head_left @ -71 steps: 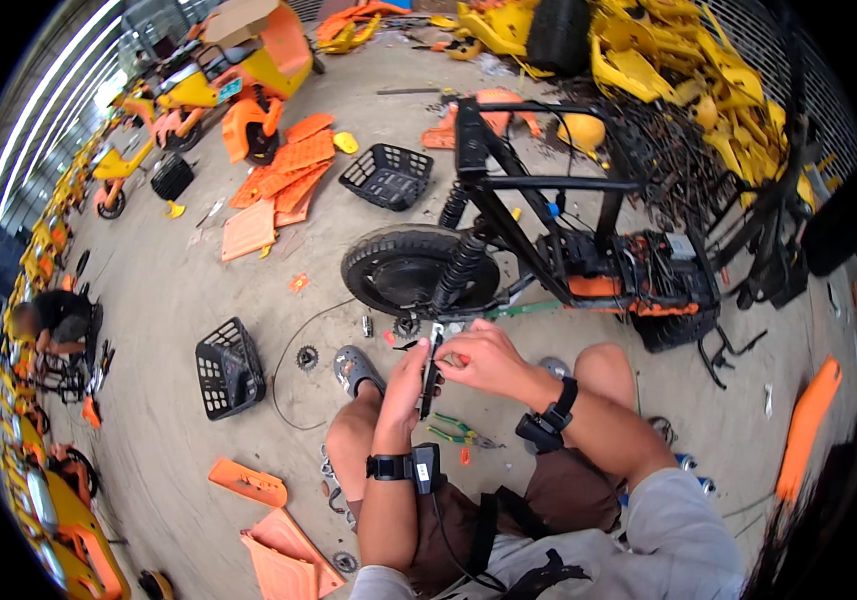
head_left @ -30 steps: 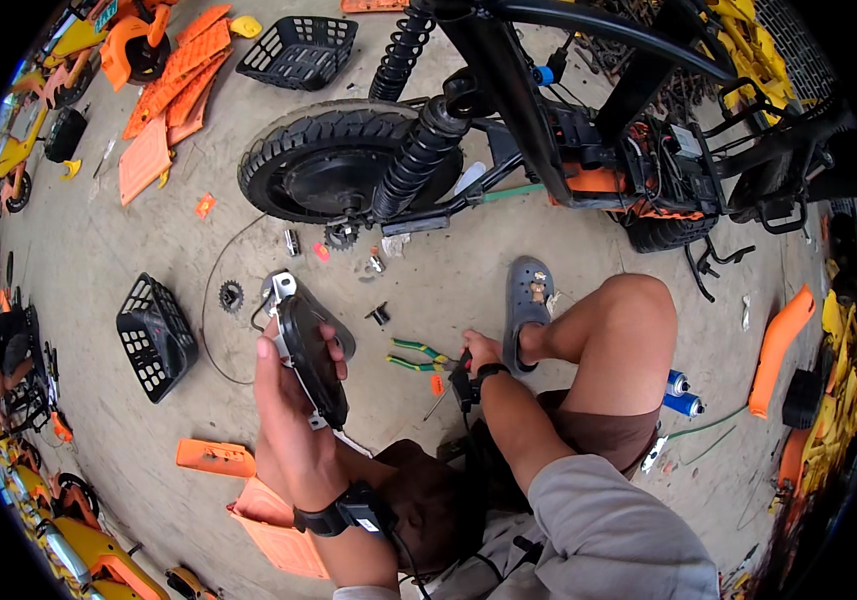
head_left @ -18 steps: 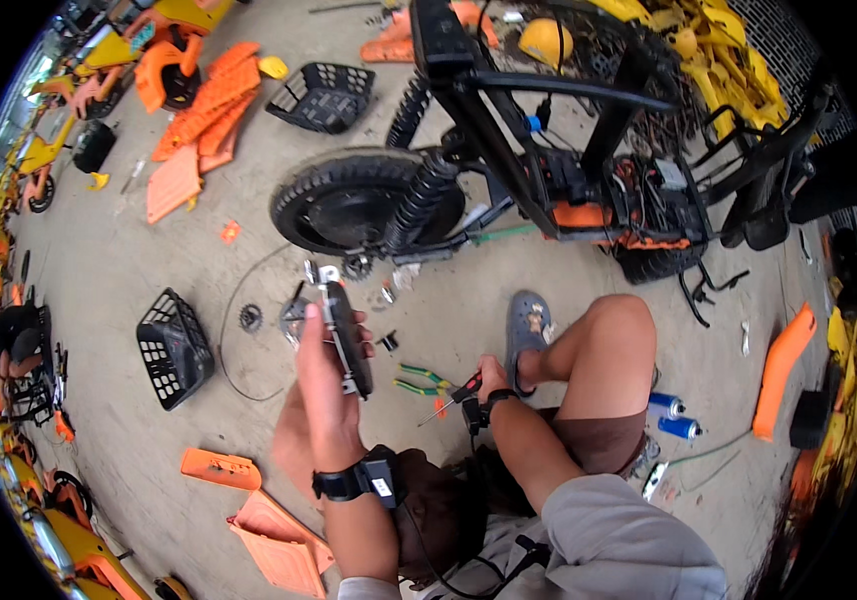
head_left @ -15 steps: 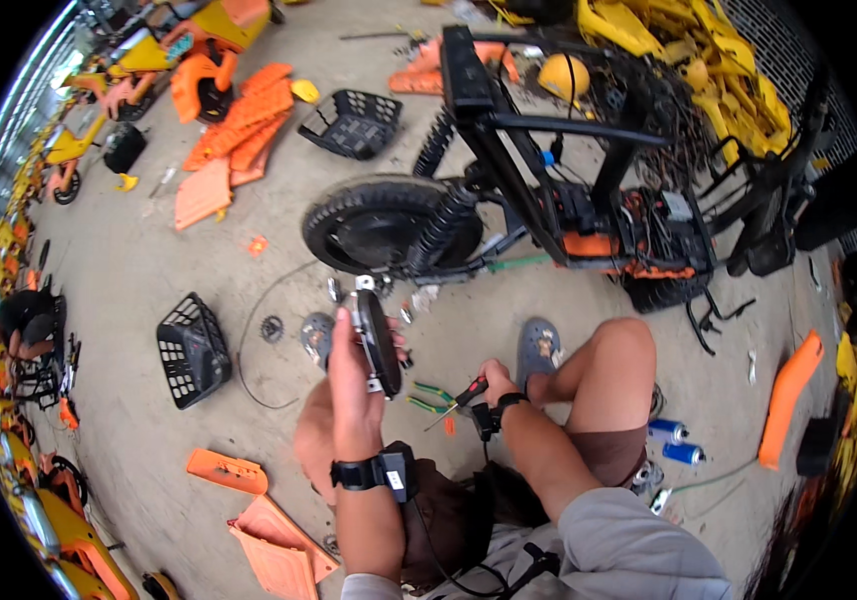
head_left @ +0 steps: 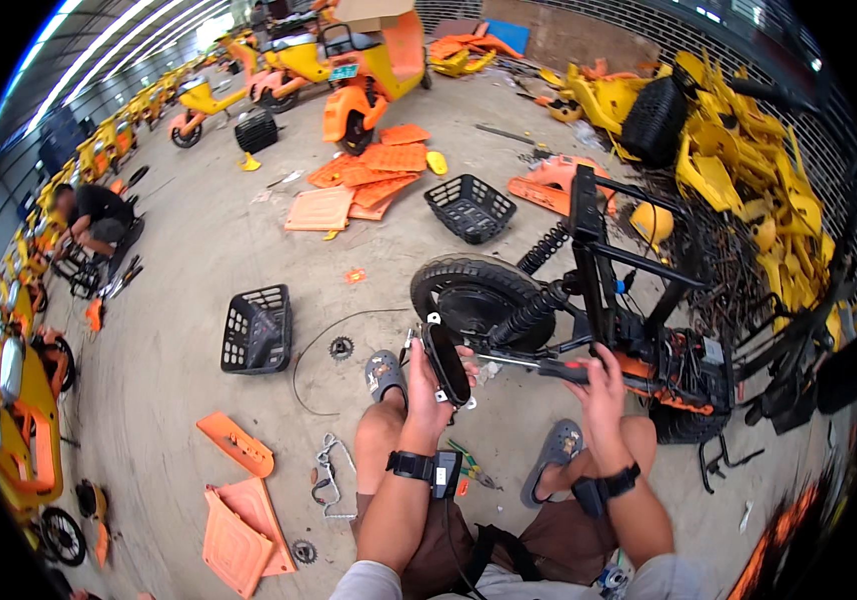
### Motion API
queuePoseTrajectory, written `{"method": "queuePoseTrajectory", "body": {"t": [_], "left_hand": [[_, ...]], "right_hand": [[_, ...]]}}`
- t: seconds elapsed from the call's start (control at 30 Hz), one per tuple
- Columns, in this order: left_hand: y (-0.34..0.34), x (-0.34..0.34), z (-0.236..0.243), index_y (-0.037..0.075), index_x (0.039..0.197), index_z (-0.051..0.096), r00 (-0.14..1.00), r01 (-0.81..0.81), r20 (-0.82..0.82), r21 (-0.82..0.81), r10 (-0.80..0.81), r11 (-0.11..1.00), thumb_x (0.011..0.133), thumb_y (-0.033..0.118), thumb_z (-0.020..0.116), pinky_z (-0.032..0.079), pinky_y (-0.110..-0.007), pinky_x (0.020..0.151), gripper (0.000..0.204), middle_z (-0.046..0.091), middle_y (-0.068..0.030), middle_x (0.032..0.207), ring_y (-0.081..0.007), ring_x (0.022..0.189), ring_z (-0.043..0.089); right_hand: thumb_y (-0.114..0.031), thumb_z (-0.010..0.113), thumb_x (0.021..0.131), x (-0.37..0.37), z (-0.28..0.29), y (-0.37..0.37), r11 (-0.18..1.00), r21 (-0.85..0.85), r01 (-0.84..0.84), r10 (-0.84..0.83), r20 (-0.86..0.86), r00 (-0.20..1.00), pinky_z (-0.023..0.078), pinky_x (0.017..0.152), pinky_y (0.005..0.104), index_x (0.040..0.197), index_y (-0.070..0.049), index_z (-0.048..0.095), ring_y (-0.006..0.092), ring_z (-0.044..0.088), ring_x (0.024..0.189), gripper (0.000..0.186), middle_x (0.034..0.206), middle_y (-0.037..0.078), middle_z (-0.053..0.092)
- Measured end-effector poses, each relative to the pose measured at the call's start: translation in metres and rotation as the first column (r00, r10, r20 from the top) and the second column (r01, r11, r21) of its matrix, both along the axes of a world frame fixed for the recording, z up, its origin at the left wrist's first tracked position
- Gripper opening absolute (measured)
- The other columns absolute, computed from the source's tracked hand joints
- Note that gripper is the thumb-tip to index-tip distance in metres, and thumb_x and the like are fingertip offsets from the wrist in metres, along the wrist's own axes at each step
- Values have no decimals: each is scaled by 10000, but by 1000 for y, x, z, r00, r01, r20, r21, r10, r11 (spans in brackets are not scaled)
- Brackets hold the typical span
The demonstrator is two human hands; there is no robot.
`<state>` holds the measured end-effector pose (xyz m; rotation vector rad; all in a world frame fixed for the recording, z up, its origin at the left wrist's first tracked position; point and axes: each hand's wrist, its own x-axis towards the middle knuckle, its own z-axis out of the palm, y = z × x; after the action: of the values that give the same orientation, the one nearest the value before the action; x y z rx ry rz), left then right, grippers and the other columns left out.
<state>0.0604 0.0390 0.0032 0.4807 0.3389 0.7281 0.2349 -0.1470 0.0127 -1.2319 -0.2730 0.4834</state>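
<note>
My left hand [head_left: 426, 388] grips a black oblong part [head_left: 447, 362] with silver metal mounting tabs at its ends. My right hand [head_left: 601, 385], to the right, holds a screwdriver [head_left: 559, 370] with a black and red handle, its shaft pointing left toward the part. Both hands are raised over my bent legs, in front of the stripped black scooter frame [head_left: 586, 230] and its rear wheel [head_left: 434, 285]. On the floor below lie pliers [head_left: 474, 468] with green-yellow handles; a toothed sprocket [head_left: 341, 348] and a thin cable [head_left: 301, 362] are to the left.
Black baskets [head_left: 230, 335] lie on the floor among loose orange panels [head_left: 319, 210]. A pile of yellow body parts [head_left: 709, 150] lines the right wall. At left, a crouching person [head_left: 94, 215] is at a bike near a long row of yellow scooters [head_left: 19, 390].
My right hand has risen from beside the pliers, bringing the screwdriver up beside the black part in my left hand. The view has tipped up, showing more of the hall.
</note>
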Motion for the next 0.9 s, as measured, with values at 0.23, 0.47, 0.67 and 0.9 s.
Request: {"method": "queuePoseTrajectory", "body": {"t": [0.23,0.47,0.67,0.9], "left_hand": [[-7,6,5,10,1041,575,1000,6,-27,16,-6,1000,1010,579,299,533,-382,676,633,646,-138,915,-249,719,619],[-4,5,-4,52,951,536,986,50,-163,71,-37,996,1003,590,337,493,-322,642,576,561,-54,838,-170,689,562],[-8,8,1,47,1002,538,984,11,-178,72,2,997,1003,576,357,476,-312,632,559,559,-52,846,-162,675,552],[-10,7,-1,46,1019,541,982,15,-190,96,4,995,1004,557,375,452,-311,613,538,560,-51,836,-173,652,544]], "right_hand": [[-207,487,1026,-11,19,-10,971,232,49,-88,159,983,618,651,331,1245,-30,499,182,660,856,281,1053,126,617],[-178,525,1011,-19,11,-4,984,169,-51,20,185,983,623,673,350,1096,5,568,188,656,869,206,1033,118,624],[-168,529,1008,-22,13,0,991,124,-42,16,208,978,621,667,349,1049,5,578,183,654,856,185,1040,119,620],[-160,537,1004,-26,14,1,990,138,-39,4,245,970,622,668,347,1047,14,577,190,655,867,184,1043,127,620]]}}
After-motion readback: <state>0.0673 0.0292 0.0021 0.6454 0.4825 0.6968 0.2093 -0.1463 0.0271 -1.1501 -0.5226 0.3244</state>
